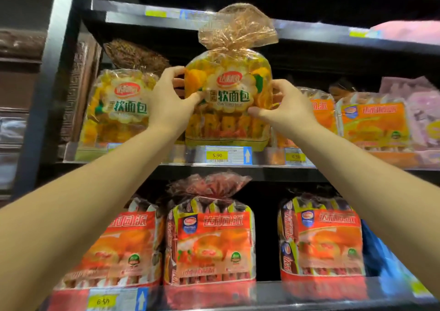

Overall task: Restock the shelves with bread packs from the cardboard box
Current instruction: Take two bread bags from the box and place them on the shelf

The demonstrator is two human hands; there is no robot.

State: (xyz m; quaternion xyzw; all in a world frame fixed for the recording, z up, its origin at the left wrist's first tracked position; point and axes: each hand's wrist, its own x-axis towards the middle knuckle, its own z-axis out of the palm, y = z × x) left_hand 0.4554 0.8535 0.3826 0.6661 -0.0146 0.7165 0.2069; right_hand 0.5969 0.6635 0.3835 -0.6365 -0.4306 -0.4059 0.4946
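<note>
A yellow bread pack (228, 96) with a tied, crinkled plastic top stands upright on the middle shelf (181, 159), above the 5.90 price tag (217, 155). My left hand (170, 101) grips its left side, fingers curled behind it and thumb on the front. My right hand (283, 106) grips its right side the same way. A second yellow bread pack (119, 110) stands just to the left on the same shelf. The cardboard box is not in view.
Orange bread packs (371, 120) fill the middle shelf to the right, with a pink pack (426, 117) at the far right. Three red-orange packs (212, 241) stand on the lower shelf. The upper shelf edge (152, 17) runs overhead. A dark post (47, 77) frames the left.
</note>
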